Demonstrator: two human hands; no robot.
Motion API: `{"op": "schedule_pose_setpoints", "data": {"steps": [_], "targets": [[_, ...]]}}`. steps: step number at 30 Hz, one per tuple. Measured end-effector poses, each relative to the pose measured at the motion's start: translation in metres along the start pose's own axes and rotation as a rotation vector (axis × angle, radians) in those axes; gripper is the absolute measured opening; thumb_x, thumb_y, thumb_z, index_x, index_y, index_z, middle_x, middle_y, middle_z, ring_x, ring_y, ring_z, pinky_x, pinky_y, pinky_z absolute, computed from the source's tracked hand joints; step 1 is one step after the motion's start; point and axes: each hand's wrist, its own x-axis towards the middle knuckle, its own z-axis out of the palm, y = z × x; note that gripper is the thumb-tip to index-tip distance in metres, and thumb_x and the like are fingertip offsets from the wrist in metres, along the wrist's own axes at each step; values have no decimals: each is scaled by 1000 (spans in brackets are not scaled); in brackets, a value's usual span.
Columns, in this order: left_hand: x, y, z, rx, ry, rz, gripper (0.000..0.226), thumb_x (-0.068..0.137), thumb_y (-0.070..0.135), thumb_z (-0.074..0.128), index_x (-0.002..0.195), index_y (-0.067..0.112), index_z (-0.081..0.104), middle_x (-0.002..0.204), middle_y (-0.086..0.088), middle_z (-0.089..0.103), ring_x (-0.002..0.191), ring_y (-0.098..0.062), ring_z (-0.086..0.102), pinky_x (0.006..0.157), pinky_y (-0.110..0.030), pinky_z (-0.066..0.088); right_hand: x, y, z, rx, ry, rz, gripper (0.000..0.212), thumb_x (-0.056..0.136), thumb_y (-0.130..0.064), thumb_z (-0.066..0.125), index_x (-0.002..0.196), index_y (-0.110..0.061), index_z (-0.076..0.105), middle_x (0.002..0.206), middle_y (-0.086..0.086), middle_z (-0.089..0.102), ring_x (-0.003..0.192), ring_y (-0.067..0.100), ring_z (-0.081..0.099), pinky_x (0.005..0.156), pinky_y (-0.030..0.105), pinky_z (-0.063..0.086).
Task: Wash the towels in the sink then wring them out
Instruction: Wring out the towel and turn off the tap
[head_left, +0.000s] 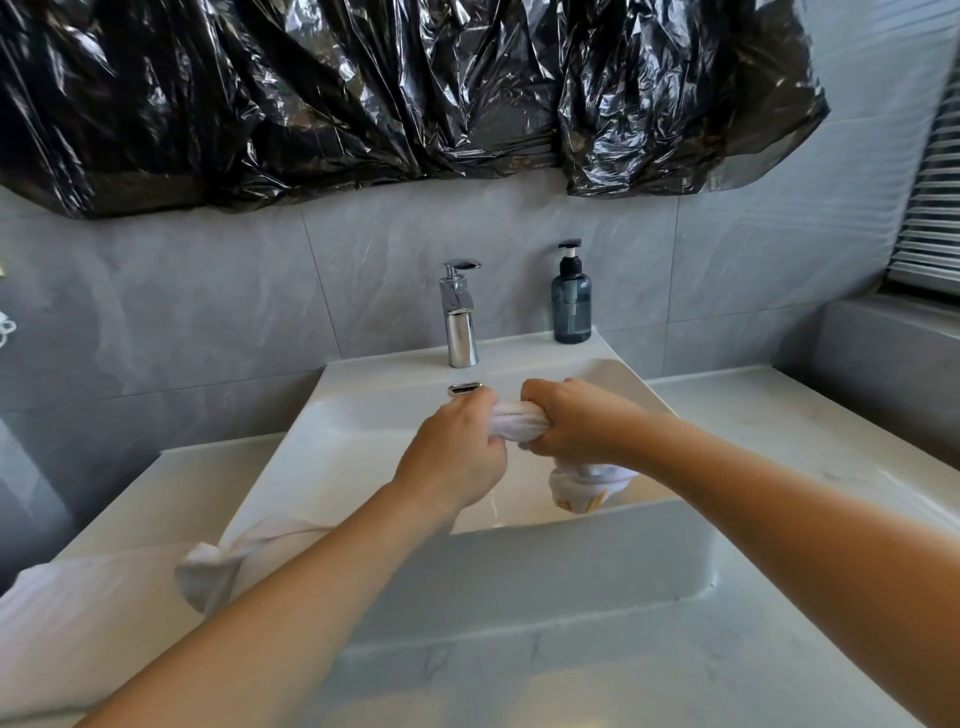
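Over the white sink (322, 467), both hands grip a white towel (517, 422) rolled into a tight twist. My left hand (457, 457) holds its left end and my right hand (569, 423) holds the right end. The towel's loose tail (587, 486), with a yellow mark, hangs below my right wrist into the basin. A second white towel (228, 558) lies twisted over the sink's left rim, partly hidden by my left forearm. The chrome tap (460, 317) stands behind the basin; no water runs from it.
A blue soap dispenser (571, 301) stands on the sink's back right corner. White cloth (78, 618) lies on the counter at the left. Marble counter (779, 441) extends to the right. Black plastic sheeting (389, 88) covers the wall above.
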Motion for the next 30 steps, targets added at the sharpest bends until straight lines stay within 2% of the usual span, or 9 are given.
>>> {"op": "schedule_pose_setpoints", "data": {"steps": [3, 6, 9, 13, 15, 19, 23, 28, 30], "targets": [[7, -2, -5, 21, 73, -50, 3, 92, 14, 45, 91, 14, 47, 83, -2, 52, 73, -23, 48, 53, -27, 29, -9, 5, 5, -26, -78, 63, 38, 80, -48, 70, 104, -27, 49, 96, 0, 64, 84, 23, 59, 74, 36, 49], [7, -11, -7, 48, 64, -111, 4, 90, 14, 44, 88, 11, 46, 80, -2, 52, 72, -26, 50, 54, -32, 32, -18, 13, 4, -36, -118, 93, 32, 79, -50, 68, 96, -30, 50, 94, -3, 64, 85, 22, 58, 71, 33, 43], [8, -19, -6, 38, 82, -242, 9, 91, 14, 43, 91, 11, 51, 82, -5, 56, 72, -25, 52, 56, -33, 36, -23, 19, 3, -30, -188, 88, 36, 77, -33, 70, 102, -31, 45, 94, -2, 63, 82, 24, 58, 71, 35, 46], [9, -15, 3, 51, 96, -408, 9, 91, 13, 43, 95, 14, 51, 82, -1, 52, 75, -26, 50, 58, -32, 33, -21, 31, 11, -13, -133, 68, 61, 81, -14, 63, 134, -25, 34, 115, 5, 58, 95, 28, 56, 79, 37, 48], [7, -16, 13, -4, 120, -449, 10, 90, 13, 43, 96, 14, 50, 85, -1, 54, 78, -28, 52, 58, -33, 33, -20, 37, 12, 110, -90, 161, 65, 77, -16, 70, 134, -22, 38, 113, 3, 58, 97, 28, 57, 80, 35, 49], [2, -23, 28, -109, 157, -521, 11, 90, 13, 45, 100, 12, 51, 94, -4, 57, 83, -30, 51, 64, -34, 36, -22, 39, 19, 674, 47, 318, 25, 74, -4, 73, 96, -12, 64, 71, 7, 67, 63, 20, 61, 59, 28, 50], [3, -24, 35, -116, 145, -518, 12, 90, 17, 49, 101, 13, 50, 97, -5, 59, 83, -30, 52, 64, -33, 36, -22, 40, 24, 1001, 112, 343, 31, 73, 7, 66, 101, -7, 61, 83, 15, 66, 71, 27, 64, 62, 33, 55], [0, -27, 42, 96, 134, -297, 32, 83, 36, 63, 96, 14, 43, 90, -3, 58, 78, -30, 55, 60, -34, 39, -19, 41, 31, 709, 193, 325, 35, 83, -1, 64, 113, -12, 50, 89, 15, 64, 69, 23, 61, 57, 34, 54], [3, -28, 45, 105, 77, -207, 35, 85, 40, 63, 104, 17, 44, 94, -1, 60, 81, -31, 56, 64, -36, 44, -16, 42, 35, 562, 246, 255, 43, 78, -8, 73, 116, -15, 53, 96, 6, 65, 80, 21, 61, 68, 32, 50]]}}
